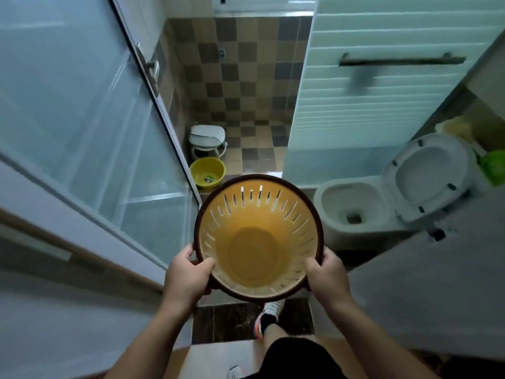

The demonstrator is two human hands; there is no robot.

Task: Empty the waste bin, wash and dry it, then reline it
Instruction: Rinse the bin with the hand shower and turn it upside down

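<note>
Both hands curl over the brown rim, left hand [188,274] and right hand [329,274] at opposite sides, holding the empty yellow bin [258,242] level at the bathroom doorway, mouth up, the shower floor [254,143] straight ahead for washing, I'd guess.

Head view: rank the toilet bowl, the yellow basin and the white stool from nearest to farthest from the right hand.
From the right hand, which grips the waste bin:
1. Toilet bowl, just ahead, to the right.
2. Yellow basin, ahead-left, on the shower floor past the bin.
3. White stool, directly behind the basin.
</note>
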